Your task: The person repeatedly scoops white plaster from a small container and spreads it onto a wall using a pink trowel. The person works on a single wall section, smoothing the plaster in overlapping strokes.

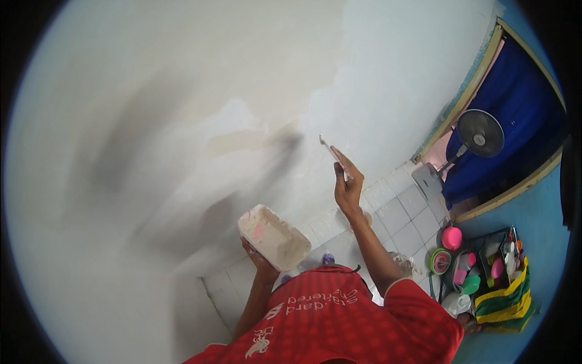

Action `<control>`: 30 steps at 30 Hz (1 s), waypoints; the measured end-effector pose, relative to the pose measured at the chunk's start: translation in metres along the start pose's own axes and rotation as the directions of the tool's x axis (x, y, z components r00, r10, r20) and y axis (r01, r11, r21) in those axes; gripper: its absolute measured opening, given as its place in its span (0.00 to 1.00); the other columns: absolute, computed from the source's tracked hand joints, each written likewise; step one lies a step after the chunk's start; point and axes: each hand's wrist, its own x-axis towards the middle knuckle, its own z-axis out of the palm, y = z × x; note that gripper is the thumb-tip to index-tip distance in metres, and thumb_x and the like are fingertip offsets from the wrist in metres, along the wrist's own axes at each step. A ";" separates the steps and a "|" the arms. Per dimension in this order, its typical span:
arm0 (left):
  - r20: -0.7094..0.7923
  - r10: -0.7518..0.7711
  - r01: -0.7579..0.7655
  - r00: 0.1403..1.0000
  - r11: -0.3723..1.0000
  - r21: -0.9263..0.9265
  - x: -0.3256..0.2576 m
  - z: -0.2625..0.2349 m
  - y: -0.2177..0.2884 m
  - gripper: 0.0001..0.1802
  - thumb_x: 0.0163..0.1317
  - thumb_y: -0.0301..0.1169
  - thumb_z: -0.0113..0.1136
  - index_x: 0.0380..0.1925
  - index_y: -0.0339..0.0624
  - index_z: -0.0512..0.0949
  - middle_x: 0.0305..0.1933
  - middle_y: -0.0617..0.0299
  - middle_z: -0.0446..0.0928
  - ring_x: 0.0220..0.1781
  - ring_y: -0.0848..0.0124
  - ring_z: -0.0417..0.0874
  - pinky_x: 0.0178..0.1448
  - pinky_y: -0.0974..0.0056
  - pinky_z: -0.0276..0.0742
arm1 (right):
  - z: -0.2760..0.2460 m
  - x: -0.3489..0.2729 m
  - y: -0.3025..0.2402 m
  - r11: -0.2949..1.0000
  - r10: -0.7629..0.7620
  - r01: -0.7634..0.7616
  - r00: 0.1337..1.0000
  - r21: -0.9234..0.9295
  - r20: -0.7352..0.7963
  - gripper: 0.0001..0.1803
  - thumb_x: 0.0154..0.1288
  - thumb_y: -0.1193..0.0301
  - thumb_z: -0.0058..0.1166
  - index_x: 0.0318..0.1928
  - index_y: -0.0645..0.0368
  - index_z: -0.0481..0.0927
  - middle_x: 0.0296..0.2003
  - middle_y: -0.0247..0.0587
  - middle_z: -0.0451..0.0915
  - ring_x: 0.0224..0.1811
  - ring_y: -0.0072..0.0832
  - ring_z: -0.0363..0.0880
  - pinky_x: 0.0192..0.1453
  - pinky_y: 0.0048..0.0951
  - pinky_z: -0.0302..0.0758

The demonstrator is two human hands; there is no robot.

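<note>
My left hand (260, 261) grips a rectangular tray (244, 223) from below and along its side. The tray is off-white, smeared inside with pale paste, and has a pink patch. Raised to its right, my right hand (348, 187) is closed on a thin putty knife (330, 148), seen nearly edge-on, with a whitish clump at its tip. The knife points toward the wall (315, 73); whether it touches the surface I cannot tell. Beige and whiter patches cover that wall, and my arms' shadows fall across it.
To the right, a standing fan (479, 133) is by a doorway hung with a blue curtain (515, 103). Below it are a pink bowl (451, 238), a green basin (440, 261), a dark crate (488, 246) of dishes and a yellow-green striped cloth (506, 300). Pale tiles (403, 209) cover the floor.
</note>
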 end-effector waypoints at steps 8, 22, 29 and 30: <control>-0.128 -0.046 0.035 0.991 0.996 -0.085 -0.016 -0.045 -0.040 0.42 0.76 0.70 0.31 0.76 0.55 0.63 0.69 0.62 0.74 0.69 0.60 0.78 0.70 0.45 0.79 | 0.015 0.024 0.070 0.616 -0.623 0.686 0.725 -0.388 0.292 0.23 0.66 0.72 0.59 0.61 0.47 0.86 0.63 0.37 0.84 0.68 0.37 0.81 0.70 0.47 0.72; -0.153 0.303 -0.276 0.940 0.945 0.178 -0.124 -0.084 -0.073 0.45 0.75 0.72 0.28 0.76 0.52 0.64 0.69 0.56 0.74 0.70 0.57 0.77 0.71 0.46 0.77 | 0.076 -0.120 0.174 0.679 -0.536 0.658 0.747 -0.324 0.395 0.34 0.56 0.84 0.56 0.65 0.49 0.84 0.71 0.39 0.77 0.77 0.48 0.68 0.79 0.61 0.59; -0.217 0.047 -0.083 0.975 0.984 -0.159 -0.088 -0.096 -0.084 0.47 0.73 0.75 0.31 0.75 0.53 0.64 0.67 0.57 0.76 0.68 0.57 0.79 0.69 0.44 0.78 | 0.039 -0.150 0.195 0.777 -0.319 0.536 0.787 -0.330 0.528 0.31 0.67 0.79 0.53 0.70 0.45 0.79 0.71 0.35 0.77 0.75 0.40 0.72 0.76 0.55 0.66; -0.210 0.056 -0.087 0.976 0.985 -0.145 -0.067 -0.082 -0.085 0.47 0.73 0.75 0.31 0.76 0.53 0.64 0.68 0.57 0.76 0.68 0.57 0.79 0.70 0.44 0.78 | 0.031 -0.132 0.193 0.799 -0.278 0.502 0.796 -0.331 0.537 0.32 0.66 0.80 0.53 0.70 0.45 0.80 0.72 0.34 0.76 0.76 0.39 0.71 0.77 0.54 0.65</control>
